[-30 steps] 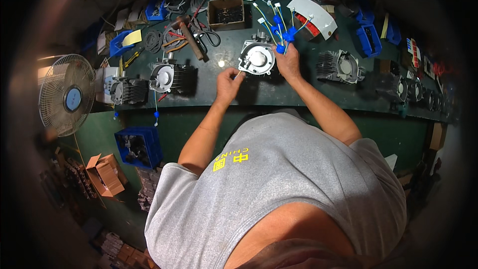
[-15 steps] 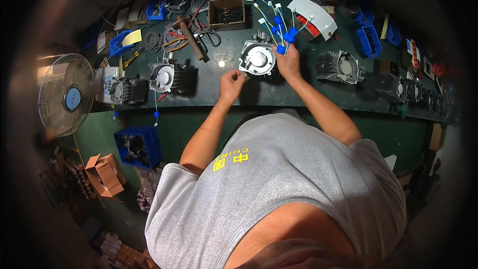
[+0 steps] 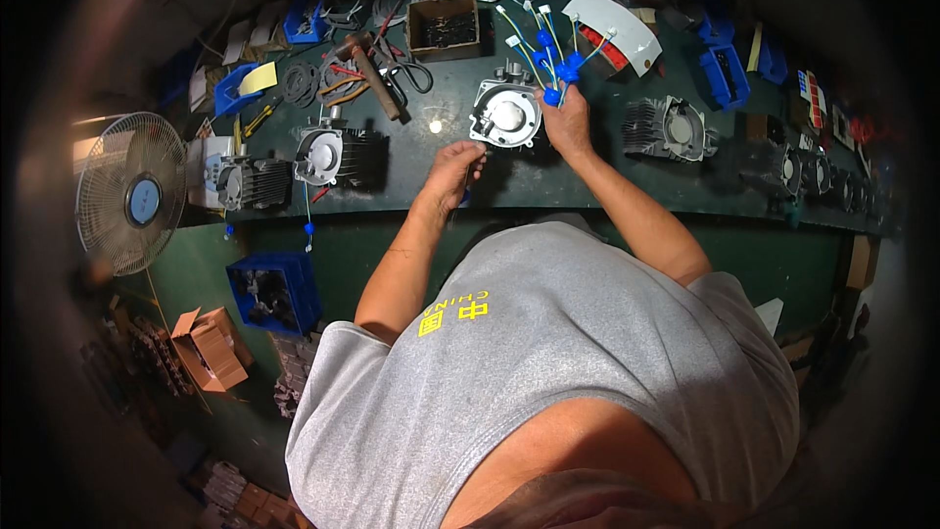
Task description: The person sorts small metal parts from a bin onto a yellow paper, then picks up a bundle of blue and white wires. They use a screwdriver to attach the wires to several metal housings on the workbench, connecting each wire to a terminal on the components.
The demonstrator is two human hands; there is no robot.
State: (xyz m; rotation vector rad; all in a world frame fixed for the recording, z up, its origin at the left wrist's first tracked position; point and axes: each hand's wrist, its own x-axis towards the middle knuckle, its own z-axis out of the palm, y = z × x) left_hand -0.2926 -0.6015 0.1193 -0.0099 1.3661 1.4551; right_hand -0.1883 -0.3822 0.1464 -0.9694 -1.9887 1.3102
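Note:
My right hand (image 3: 566, 123) is closed round a bunch of thin wires (image 3: 550, 44) with white plugs and blue round pieces, held just right of a silver metal motor housing (image 3: 508, 118). The housing stands on the dark green bench with its round opening towards me. At its lower left corner is my left hand (image 3: 450, 176), fingers curled and pinched together. What they hold is hidden, though a small blue bit shows below them.
Finned housings stand to the left (image 3: 321, 155) and right (image 3: 676, 130), two on the left with wires hanging over the bench edge. A hammer (image 3: 370, 73), pliers and a parts box (image 3: 445, 34) lie behind. A fan (image 3: 144, 198) is at far left, a blue crate (image 3: 305, 299) below.
My left hand has turned and dropped slightly, and a blue bit now shows beneath it. My right hand keeps its hold on the wires, almost still.

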